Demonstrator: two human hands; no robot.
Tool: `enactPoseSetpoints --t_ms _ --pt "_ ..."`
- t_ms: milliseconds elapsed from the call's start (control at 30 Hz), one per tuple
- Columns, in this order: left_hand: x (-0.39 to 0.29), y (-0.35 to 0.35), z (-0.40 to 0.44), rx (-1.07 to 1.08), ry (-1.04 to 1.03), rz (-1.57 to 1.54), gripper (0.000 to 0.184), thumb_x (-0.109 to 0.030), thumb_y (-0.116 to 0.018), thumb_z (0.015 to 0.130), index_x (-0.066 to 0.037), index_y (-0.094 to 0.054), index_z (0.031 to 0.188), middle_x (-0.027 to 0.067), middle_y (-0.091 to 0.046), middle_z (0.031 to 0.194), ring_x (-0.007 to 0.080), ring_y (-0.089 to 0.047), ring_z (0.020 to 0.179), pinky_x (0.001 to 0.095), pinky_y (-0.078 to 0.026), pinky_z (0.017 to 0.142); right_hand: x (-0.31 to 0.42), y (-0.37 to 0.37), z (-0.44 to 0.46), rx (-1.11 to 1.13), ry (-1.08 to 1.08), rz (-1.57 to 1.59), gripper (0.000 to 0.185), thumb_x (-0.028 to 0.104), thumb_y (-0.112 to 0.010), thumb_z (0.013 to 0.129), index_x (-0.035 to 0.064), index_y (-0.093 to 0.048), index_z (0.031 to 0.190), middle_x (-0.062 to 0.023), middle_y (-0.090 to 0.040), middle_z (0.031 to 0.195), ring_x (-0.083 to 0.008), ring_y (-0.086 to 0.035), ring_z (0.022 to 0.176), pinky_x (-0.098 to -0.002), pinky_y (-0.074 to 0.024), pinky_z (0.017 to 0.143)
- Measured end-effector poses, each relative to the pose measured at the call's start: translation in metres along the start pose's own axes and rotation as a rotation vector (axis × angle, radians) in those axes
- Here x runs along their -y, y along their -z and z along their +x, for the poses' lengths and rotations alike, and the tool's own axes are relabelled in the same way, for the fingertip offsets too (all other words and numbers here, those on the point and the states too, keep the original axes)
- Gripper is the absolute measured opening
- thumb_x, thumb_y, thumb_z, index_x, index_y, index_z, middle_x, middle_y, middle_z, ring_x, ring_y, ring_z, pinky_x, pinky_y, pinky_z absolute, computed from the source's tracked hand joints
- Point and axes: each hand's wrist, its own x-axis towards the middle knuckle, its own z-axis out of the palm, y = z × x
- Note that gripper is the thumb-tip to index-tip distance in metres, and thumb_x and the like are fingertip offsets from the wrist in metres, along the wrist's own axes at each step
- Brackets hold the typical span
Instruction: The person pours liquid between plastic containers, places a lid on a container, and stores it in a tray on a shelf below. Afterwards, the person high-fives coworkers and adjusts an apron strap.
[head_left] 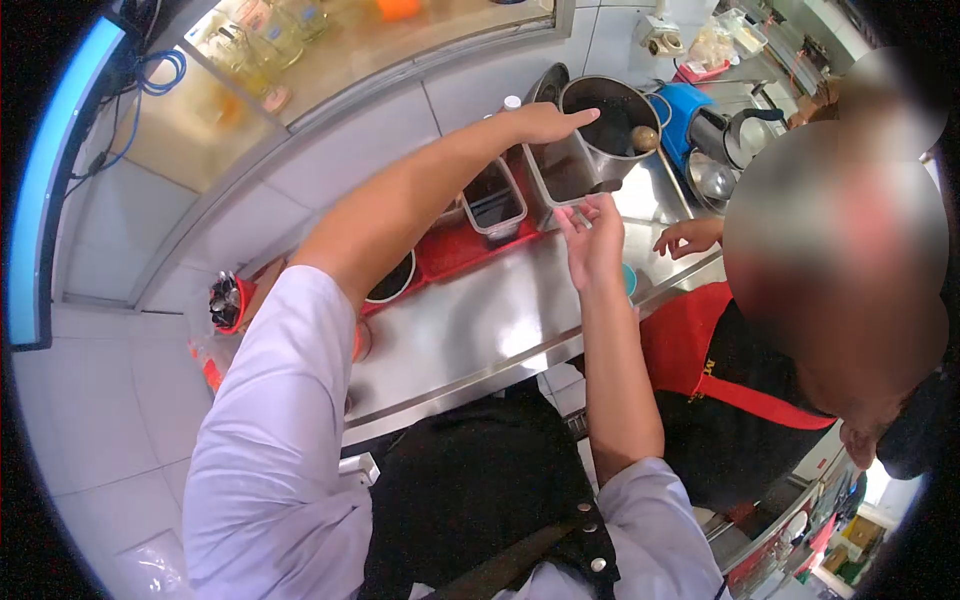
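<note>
– plastic first: where is that clear container (pixel 562 178)?

– just left of the metal pot (pixel 618 168), its open top in view. whether it stands or is held up, i can't tell.

– and the fingers?

– the left hand (pixel 548 122) lies over the far rim, thumb stretched out towards the pot; its other fingers are hidden, so i can't say if they grasp. the right hand (pixel 597 240) is at the near corner, fingers loosely curled; whether they grip the wall or only rest by it, i can't tell either.

– so how far along is it, by your judgement?

– midway through handling, i'd say: both hands have reached the container, and neither looks finished with it. no stream of anything shows, and i can't make out how full it is.

– what about its neighbours?

– the pot holds something dark, with a round-headed thing (pixel 644 138) at its edge. on the other side a smaller tub (pixel 505 228) stands at the red tray (pixel 455 258), dark inside too, so that one looks already filled.

– further out?

– the steel counter (pixel 470 345), and a co-worker's hand (pixel 688 238) to the right, apart from the container.
</note>
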Motion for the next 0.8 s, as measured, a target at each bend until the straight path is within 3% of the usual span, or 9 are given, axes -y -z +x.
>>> enactPoseSetpoints --t_ms 200,333,367,400,500,533,600,667,800 --pt "0.008 -0.003 0.007 -0.004 0.042 0.16 0.113 -0.093 -0.03 0.086 0.004 -0.067 0.131 0.0303 -0.059 0.141 0.0465 -0.052 0.136 0.0553 -0.037 0.115 -0.021 -0.002 0.027 -0.041 -0.078 -0.012 0.02 0.021 -0.063 0.09 0.0085 -0.054 0.102 -0.0054 -0.051 0.1 -0.0233 -0.053 0.092 -0.0416 -0.0543 0.092" --pt "0.021 -0.013 0.019 -0.032 0.006 0.153 0.111 -0.089 -0.025 0.09 0.005 -0.066 0.132 0.0287 -0.058 0.143 0.0481 -0.049 0.139 0.0578 -0.033 0.117 -0.026 -0.004 0.029 -0.098 -0.12 0.01 0.016 0.019 -0.063 0.088 0.0095 -0.054 0.098 -0.0044 -0.051 0.098 -0.0221 -0.053 0.089 -0.0396 -0.0546 0.089" --pt "0.022 -0.021 0.02 -0.147 0.007 0.327 0.109 -0.086 -0.022 0.094 0.009 -0.07 0.121 0.0337 -0.066 0.126 0.0483 -0.063 0.121 0.0488 -0.044 0.11 -0.027 -0.005 0.029 -0.103 -0.123 0.014 0.017 0.018 -0.063 0.088 0.0104 -0.053 0.099 -0.0042 -0.051 0.097 -0.0215 -0.053 0.088 -0.0396 -0.0552 0.088" --pt "0.021 -0.022 0.016 -0.149 0.008 0.327 0.109 -0.086 -0.022 0.094 0.009 -0.07 0.121 0.0337 -0.066 0.126 0.0483 -0.063 0.121 0.0488 -0.044 0.11 -0.03 -0.001 0.032 -0.101 -0.123 0.014 0.017 0.018 -0.063 0.088 0.0104 -0.053 0.099 -0.0042 -0.051 0.097 -0.0215 -0.053 0.088 -0.0396 -0.0552 0.088" --pt "0.019 -0.018 0.007 -0.017 0.048 0.255 0.106 -0.081 -0.017 0.097 0.008 -0.067 0.126 0.0313 -0.064 0.133 0.0467 -0.058 0.129 0.0485 -0.043 0.112 -0.044 0.012 0.041 -0.1 -0.095 -0.01 0.018 0.019 -0.063 0.088 0.0111 -0.052 0.101 -0.0044 -0.051 0.095 -0.0214 -0.053 0.089 -0.0395 -0.0552 0.087" --pt "0.018 -0.019 0.003 -0.019 0.047 0.257 0.106 -0.081 -0.017 0.097 0.008 -0.067 0.126 0.0313 -0.064 0.133 0.0467 -0.058 0.129 0.0485 -0.043 0.112 -0.049 0.014 0.041 -0.112 -0.095 0.002 0.017 0.019 -0.062 0.089 0.0115 -0.052 0.101 -0.0043 -0.051 0.094 -0.0212 -0.053 0.088 -0.0392 -0.055 0.087" --pt "0.016 -0.022 0.002 -0.023 0.105 0.225 0.094 -0.073 -0.02 0.101 0.002 -0.062 0.138 0.0268 -0.057 0.145 0.0454 -0.05 0.139 0.052 -0.032 0.119 -0.057 0.022 0.045 -0.122 -0.092 0.015 0.017 0.019 -0.061 0.089 0.012 -0.052 0.101 -0.0041 -0.052 0.094 -0.021 -0.054 0.088 -0.039 -0.0548 0.087" --pt "0.023 -0.031 0.011 -0.039 0.14 0.254 0.091 -0.071 -0.02 0.102 0.002 -0.061 0.14 0.0257 -0.055 0.148 0.045 -0.048 0.141 0.0521 -0.033 0.119 -0.061 0.029 0.05 -0.059 -0.09 -0.024 0.022 0.028 -0.063 0.096 0.0081 -0.055 0.097 -0.0068 -0.051 0.098 -0.0236 -0.054 0.091 -0.0413 -0.0559 0.096" --pt "0.023 -0.035 0.01 -0.111 0.178 0.335 0.093 -0.073 -0.02 0.101 0.001 -0.059 0.143 0.0254 -0.051 0.152 0.0427 -0.044 0.145 0.0521 -0.029 0.12 -0.058 0.022 0.045 -0.06 -0.089 -0.018 0.021 0.028 -0.063 0.095 0.0084 -0.055 0.096 -0.006 -0.051 0.096 -0.0226 -0.054 0.091 -0.0401 -0.0563 0.094"
